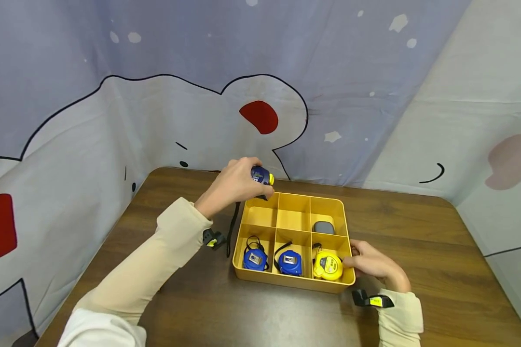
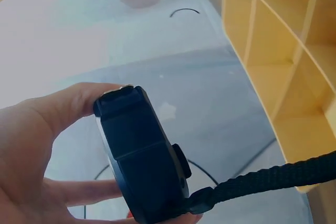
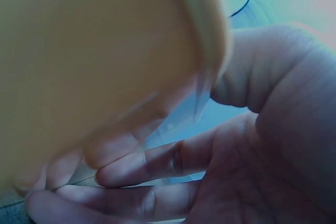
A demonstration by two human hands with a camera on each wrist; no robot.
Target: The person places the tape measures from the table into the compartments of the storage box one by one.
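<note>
My left hand point(image 1: 239, 180) grips a dark blue tape measure point(image 1: 260, 175) with a yellow end, raised over the back left corner of a yellow divided box point(image 1: 286, 280). In the left wrist view, a black strap point(image 2: 273, 181) trails from the tape measure point(image 2: 142, 150). My right hand point(image 1: 375, 262) holds the box's right wall, thumb at the rim and fingers outside. Two blue tape measures point(image 1: 255, 259) and a yellow tape measure point(image 1: 328, 266) lie in the front compartments, one in each. A small grey rounded object point(image 1: 323, 227) sits in the back right compartment.
The box stands on a brown wooden table point(image 1: 199, 303). A patterned cloth curtain point(image 1: 351, 120) hangs right behind the table and along its sides. Both wrists wear black straps with small devices point(image 1: 375, 301).
</note>
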